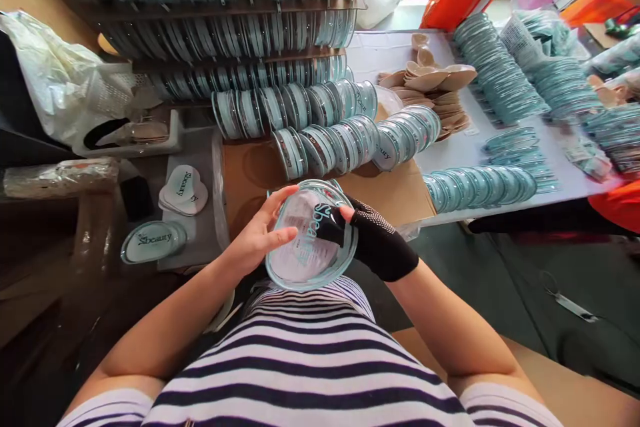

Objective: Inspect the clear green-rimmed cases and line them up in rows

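Observation:
A clear oval plastic case (305,273) with a teal rim is held in front of my striped shirt. Inside it shows a white card with small print and the lettering "beauty". My left hand (257,233), bare, grips the case's left side, its thumb over the front. On the other side my right hand (383,240), in a black fingerless glove, closes around the edge with the thumb on the front. To the left lie a stack of white heart-shaped cards (185,190) and another oval case (154,241) marked "beauty".
Rows of upright cases (330,143) line the cardboard (240,180) ahead, with racks of cases (225,37) behind. Beige cup-shaped pads (430,77) and more case stacks (495,70) cover the white table at right. A co-worker's orange sleeve (445,3) shows at the back.

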Tool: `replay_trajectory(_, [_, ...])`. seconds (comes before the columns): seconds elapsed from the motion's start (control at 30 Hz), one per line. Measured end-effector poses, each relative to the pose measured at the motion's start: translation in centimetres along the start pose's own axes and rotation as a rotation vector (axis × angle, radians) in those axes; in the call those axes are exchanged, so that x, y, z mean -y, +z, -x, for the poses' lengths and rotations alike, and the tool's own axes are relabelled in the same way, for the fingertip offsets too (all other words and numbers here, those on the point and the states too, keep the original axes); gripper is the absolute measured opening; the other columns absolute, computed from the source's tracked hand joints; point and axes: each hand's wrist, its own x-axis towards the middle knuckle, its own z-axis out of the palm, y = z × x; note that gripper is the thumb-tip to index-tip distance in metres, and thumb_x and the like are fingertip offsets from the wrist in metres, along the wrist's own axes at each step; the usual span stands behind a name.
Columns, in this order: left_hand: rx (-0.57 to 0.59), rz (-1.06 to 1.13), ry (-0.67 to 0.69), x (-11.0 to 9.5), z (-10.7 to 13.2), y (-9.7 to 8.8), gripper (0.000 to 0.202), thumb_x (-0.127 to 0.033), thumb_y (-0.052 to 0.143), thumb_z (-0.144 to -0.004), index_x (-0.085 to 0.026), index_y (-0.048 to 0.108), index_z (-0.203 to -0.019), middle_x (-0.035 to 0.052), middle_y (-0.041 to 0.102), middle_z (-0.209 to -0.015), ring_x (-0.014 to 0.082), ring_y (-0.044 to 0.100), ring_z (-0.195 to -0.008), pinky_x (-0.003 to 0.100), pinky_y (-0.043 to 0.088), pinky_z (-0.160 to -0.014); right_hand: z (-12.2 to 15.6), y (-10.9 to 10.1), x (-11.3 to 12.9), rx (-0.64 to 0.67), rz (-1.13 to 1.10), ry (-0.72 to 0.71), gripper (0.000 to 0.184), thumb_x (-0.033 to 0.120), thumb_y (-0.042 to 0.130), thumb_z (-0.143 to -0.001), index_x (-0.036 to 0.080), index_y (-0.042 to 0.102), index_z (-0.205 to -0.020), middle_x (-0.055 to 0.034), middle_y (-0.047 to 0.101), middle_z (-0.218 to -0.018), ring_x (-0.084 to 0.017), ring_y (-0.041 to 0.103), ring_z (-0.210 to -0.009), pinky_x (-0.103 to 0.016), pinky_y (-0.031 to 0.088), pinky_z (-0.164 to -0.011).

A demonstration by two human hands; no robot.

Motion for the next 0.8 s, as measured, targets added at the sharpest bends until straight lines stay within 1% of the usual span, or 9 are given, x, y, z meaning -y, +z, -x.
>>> replay_trajectory(0.13, [-0.015,0.099,-0.048,-0.5,0.2,-0.2,0.06,-0.035,0.079,-0.083,-0.034,0.06,-0.14,0.0051,0.06,-0.146,0.0315,0.056,-0.135,0.045,0.051,-0.109,0.4,-0.4,0.1,0.005,-0.037,0.145,0.038,0.044,0.084,-0.079,0.016,0.072,-0.1,-0.0006,0.07,-0.071,-0.015,0.068,-0.063,-0.03,0.063,-0.065])
replay_trajectory(0.2, [-0.02,0.134,-0.072,-0.7,0.1,0.0,0.059,-0.034,0.078,-0.083,-0.034,0.061,-0.139,0.0047,0.061,-0.145,0.0313,0.058,-0.133,0.044,0.052,-0.107,0.4,-0.6,0.1,0.027,-0.039,0.188,0.038,0.048,0.084,-0.079,0.014,0.072,-0.093,-0.0016,0.071,-0.072,-0.014,0.068,-0.063,-0.029,0.062,-0.063])
replay_trajectory(0.3, [-0.033,0.112,-0.059,-0.6,-0.1,0.4,0.06,-0.033,0.079,-0.082,-0.034,0.061,-0.139,0.0041,0.062,-0.144,0.031,0.057,-0.134,0.045,0.05,-0.11,0.2,-0.9,-0.2,0.043,-0.067,0.135,0.033,0.04,0.083,-0.08,0.016,0.072,-0.099,-0.0025,0.074,-0.082,-0.016,0.071,-0.076,-0.035,0.065,-0.082])
replay_trajectory(0.37, [-0.042,0.09,-0.045,-0.3,-0.2,0.5,0.06,-0.034,0.08,-0.081,-0.035,0.061,-0.139,0.0038,0.062,-0.144,0.0306,0.056,-0.135,0.047,0.047,-0.113,-0.1,-1.1,-0.8,-0.015,-0.091,0.068,0.031,0.033,0.082,-0.08,0.018,0.072,-0.105,-0.0013,0.074,-0.086,-0.017,0.072,-0.083,-0.038,0.062,-0.093])
replay_trajectory(0.47, [-0.08,0.108,-0.084,0.3,-0.1,0.5,0.06,-0.034,0.08,-0.08,-0.035,0.062,-0.138,0.0027,0.062,-0.144,0.0299,0.055,-0.136,0.047,0.044,-0.116,-0.6,-1.3,-1.7,-0.102,-0.119,0.029,0.031,0.032,0.079,-0.083,0.021,0.071,-0.111,0.0022,0.071,-0.081,-0.014,0.069,-0.08,-0.034,0.062,-0.095])
replay_trajectory(0.53, [-0.11,0.151,-0.123,0.7,0.0,0.4,0.061,-0.034,0.081,-0.079,-0.034,0.062,-0.137,0.0032,0.062,-0.144,0.0304,0.055,-0.136,0.047,0.044,-0.116,-0.8,-1.3,-2.0,-0.124,-0.136,0.035,0.032,0.032,0.077,-0.085,0.022,0.07,-0.115,0.0033,0.07,-0.08,-0.013,0.068,-0.078,-0.03,0.062,-0.092])
replay_trajectory(0.6, [-0.127,0.201,-0.161,0.9,0.1,0.5,0.063,-0.033,0.082,-0.077,-0.034,0.063,-0.137,0.0036,0.062,-0.145,0.0308,0.056,-0.135,0.047,0.046,-0.114,-0.7,-1.3,-2.1,-0.126,-0.153,0.072,0.035,0.034,0.076,-0.087,0.022,0.069,-0.119,0.0018,0.073,-0.085,-0.013,0.069,-0.079,-0.028,0.062,-0.087])
replay_trajectory(0.7, [-0.153,0.288,-0.223,0.8,0.1,0.6,0.061,-0.029,0.083,-0.074,-0.034,0.066,-0.132,0.0027,0.064,-0.142,0.0296,0.06,-0.129,0.044,0.049,-0.11,-0.2,-1.4,-2.0,-0.032,-0.186,0.186,0.041,0.041,0.074,-0.09,0.02,0.067,-0.123,-0.0041,0.078,-0.101,-0.015,0.073,-0.089,-0.03,0.061,-0.089])
replay_trajectory(0.8, [-0.17,0.378,-0.282,0.3,-0.2,0.9,0.054,-0.024,0.084,-0.071,-0.031,0.072,-0.123,0.0038,0.068,-0.134,0.0283,0.066,-0.119,0.04,0.053,-0.102,0.7,-1.4,-1.8,0.163,-0.214,0.351,0.056,0.055,0.07,-0.09,0.016,0.063,-0.13,-0.0111,0.078,-0.109,-0.022,0.075,-0.099,-0.041,0.056,-0.101])
